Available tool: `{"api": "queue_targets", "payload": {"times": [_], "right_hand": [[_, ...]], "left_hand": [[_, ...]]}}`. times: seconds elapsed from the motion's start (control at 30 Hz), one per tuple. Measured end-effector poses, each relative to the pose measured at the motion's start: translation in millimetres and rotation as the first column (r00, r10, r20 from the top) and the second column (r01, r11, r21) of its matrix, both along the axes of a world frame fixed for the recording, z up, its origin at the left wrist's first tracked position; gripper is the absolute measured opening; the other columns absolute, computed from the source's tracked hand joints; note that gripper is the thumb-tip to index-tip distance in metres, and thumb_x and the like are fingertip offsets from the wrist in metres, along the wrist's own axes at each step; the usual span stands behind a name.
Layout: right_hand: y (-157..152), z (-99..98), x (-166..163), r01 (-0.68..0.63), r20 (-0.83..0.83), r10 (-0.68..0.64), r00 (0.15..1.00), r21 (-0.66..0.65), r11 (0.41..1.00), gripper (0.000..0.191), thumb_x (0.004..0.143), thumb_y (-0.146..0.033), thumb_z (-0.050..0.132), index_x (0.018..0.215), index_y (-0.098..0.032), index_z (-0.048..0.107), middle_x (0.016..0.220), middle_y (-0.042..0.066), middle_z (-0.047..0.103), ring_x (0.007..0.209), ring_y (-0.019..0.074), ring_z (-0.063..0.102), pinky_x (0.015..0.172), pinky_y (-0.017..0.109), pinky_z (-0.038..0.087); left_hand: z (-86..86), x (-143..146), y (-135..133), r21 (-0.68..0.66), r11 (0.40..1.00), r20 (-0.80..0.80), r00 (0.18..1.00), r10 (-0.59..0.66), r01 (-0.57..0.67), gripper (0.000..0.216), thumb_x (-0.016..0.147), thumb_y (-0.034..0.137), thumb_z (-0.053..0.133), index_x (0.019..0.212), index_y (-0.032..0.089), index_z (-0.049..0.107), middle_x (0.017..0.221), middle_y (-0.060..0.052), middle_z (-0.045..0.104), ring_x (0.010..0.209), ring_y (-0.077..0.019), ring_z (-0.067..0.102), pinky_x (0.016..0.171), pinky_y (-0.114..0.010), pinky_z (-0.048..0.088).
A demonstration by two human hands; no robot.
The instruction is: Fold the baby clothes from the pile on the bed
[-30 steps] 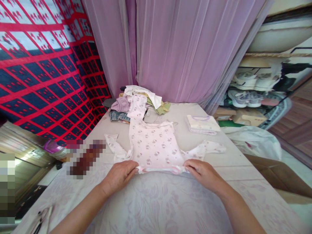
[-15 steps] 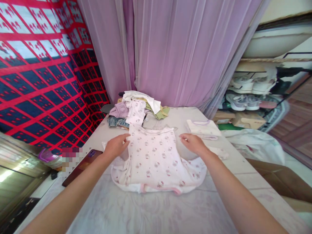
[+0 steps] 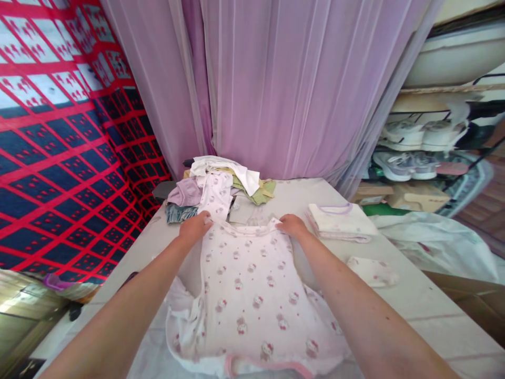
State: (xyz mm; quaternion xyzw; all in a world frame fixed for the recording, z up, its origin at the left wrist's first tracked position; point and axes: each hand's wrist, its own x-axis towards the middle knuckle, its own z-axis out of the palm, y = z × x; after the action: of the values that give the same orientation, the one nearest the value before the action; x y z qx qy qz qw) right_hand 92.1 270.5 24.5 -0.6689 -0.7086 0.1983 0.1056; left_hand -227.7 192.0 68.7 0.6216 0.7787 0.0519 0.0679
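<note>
A white baby bodysuit (image 3: pixel 252 295) with a small pink-and-grey cartoon print and pink trim lies spread on the covered table, its neckline toward the far side. My left hand (image 3: pixel 196 227) pinches its far left shoulder corner. At the far right shoulder corner, my right hand (image 3: pixel 292 225) grips the cloth the same way. Between the hands, the neckline is stretched nearly straight. The garment's left and right sides bunch in folds under my forearms.
Behind the bodysuit sits a heap of clothes (image 3: pixel 185 192). Folded white garments (image 3: pixel 341 221) lie at the right, with a small printed cloth (image 3: pixel 373 271) nearer. Purple curtains (image 3: pixel 268 95) hang at the back; a shoe rack (image 3: pixel 426 131) stands right. My left forearm mostly hides a phone (image 3: pixel 128 280).
Both hands have moved from beside the bodysuit onto its shoulder corners and closed on them. The camera view has shifted, so the garment appears larger and lower.
</note>
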Motion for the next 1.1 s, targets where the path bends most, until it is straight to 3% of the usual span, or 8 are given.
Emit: {"api": "queue_targets", "payload": {"times": [0.17, 0.37, 0.5, 0.67, 0.73, 0.83, 0.97, 1.1], "right_hand": [[-1.6, 5.8, 17.2, 0.087, -0.047, -0.086, 0.995, 0.025, 0.996, 0.023, 0.079, -0.033, 0.053, 0.085, -0.019, 0.071, 0.076, 0.002, 0.071, 0.073, 0.0157, 0.065, 0.059, 0.022, 0.041], [0.1, 0.3, 7.9, 0.223, -0.02, -0.222, 0.975, 0.166, 0.961, 0.025, 0.083, -0.025, 0.048, 0.101, -0.018, 0.065, 0.088, 0.008, 0.071, 0.089, 0.0201, 0.064, 0.076, 0.027, 0.044], [-5.2, -9.1, -4.0, 0.215, -0.031, -0.214, 0.976, 0.222, 0.951, 0.036, 0.085, -0.02, 0.047, 0.12, -0.016, 0.055, 0.104, 0.009, 0.069, 0.099, 0.0193, 0.062, 0.085, 0.028, 0.044], [-42.0, -9.9, -2.6, 0.007, -0.031, 0.005, 0.999, 0.362, 0.932, 0.036, 0.086, -0.017, 0.043, 0.119, -0.017, 0.058, 0.12, 0.009, 0.062, 0.106, 0.018, 0.059, 0.091, 0.027, 0.043], [-63.9, -10.5, -0.2, -0.167, 0.019, 0.172, 0.985, 0.359, 0.918, 0.032, 0.086, -0.018, 0.044, 0.112, -0.02, 0.062, 0.118, 0.007, 0.063, 0.103, 0.0178, 0.06, 0.09, 0.027, 0.044], [-92.3, -12.0, 4.4, -0.338, 0.106, 0.321, 0.941, 0.272, 0.901, 0.026, 0.085, -0.019, 0.047, 0.1, -0.02, 0.068, 0.112, 0.006, 0.066, 0.106, 0.0204, 0.059, 0.094, 0.031, 0.042], [-114.7, -11.2, 10.8, -0.299, 0.092, 0.285, 0.954, 0.274, 0.914, 0.027, 0.085, -0.02, 0.048, 0.101, -0.021, 0.069, 0.117, 0.007, 0.066, 0.11, 0.0218, 0.058, 0.097, 0.034, 0.042], [-134.9, -14.4, 15.5, -0.257, 0.024, 0.267, 0.963, 0.362, 0.896, 0.027, 0.085, -0.023, 0.048, 0.1, -0.024, 0.07, 0.113, 0.005, 0.068, 0.108, 0.0199, 0.06, 0.095, 0.033, 0.044]], "left_hand": [[-2.9, -5.3, 10.3, -0.006, 0.999, 0.177, 0.983, 0.038, -0.038, 0.015, 0.081, 0.034, 0.054, 0.084, 0.022, 0.063, 0.079, 0.0, 0.073, 0.064, -0.0161, 0.064, 0.062, -0.025, 0.045], [-17.2, 3.5, 27.0, 0.049, 0.977, 0.389, 0.905, 0.172, -0.207, 0.019, 0.085, 0.029, 0.045, 0.095, 0.019, 0.059, 0.088, -0.003, 0.074, 0.054, -0.0118, 0.064, 0.05, -0.021, 0.046], [-36.3, 16.2, 22.9, 0.101, 0.966, 0.45, 0.877, 0.168, -0.237, 0.035, 0.083, 0.023, 0.05, 0.118, 0.02, 0.052, 0.102, -0.006, 0.072, 0.073, -0.0156, 0.069, 0.065, -0.025, 0.052], [-59.2, 23.1, -20.5, 0.273, 0.961, 0.477, 0.873, -0.106, -0.033, 0.055, 0.082, 0.017, 0.047, 0.136, 0.022, 0.04, 0.132, -0.007, 0.057, 0.11, -0.0192, 0.06, 0.095, -0.033, 0.046], [-64.7, 17.3, -43.8, 0.316, 0.948, 0.475, 0.861, -0.182, 0.025, 0.049, 0.083, 0.021, 0.045, 0.132, 0.021, 0.047, 0.131, -0.006, 0.058, 0.114, -0.0199, 0.057, 0.097, -0.033, 0.045], [-64.3, -2.3, -79.5, 0.279, 0.96, 0.483, 0.862, -0.153, 0.014, 0.038, 0.084, 0.033, 0.044, 0.117, 0.02, 0.058, 0.117, -0.005, 0.065, 0.105, -0.0197, 0.061, 0.092, -0.031, 0.048], [-48.1, -37.1, -123.7, 0.142, 0.97, 0.464, 0.852, -0.242, 0.198, 0.039, 0.084, 0.046, 0.045, 0.106, 0.021, 0.065, 0.107, -0.005, 0.068, 0.1, -0.0212, 0.062, 0.091, -0.033, 0.047], [-31.7, -59.0, -153.9, -0.052, 0.917, 0.288, 0.885, -0.365, 0.396, 0.039, 0.079, 0.05, 0.055, 0.108, 0.026, 0.066, 0.127, -0.005, 0.06, 0.125, -0.0265, 0.046, 0.11, -0.046, 0.025]]}}
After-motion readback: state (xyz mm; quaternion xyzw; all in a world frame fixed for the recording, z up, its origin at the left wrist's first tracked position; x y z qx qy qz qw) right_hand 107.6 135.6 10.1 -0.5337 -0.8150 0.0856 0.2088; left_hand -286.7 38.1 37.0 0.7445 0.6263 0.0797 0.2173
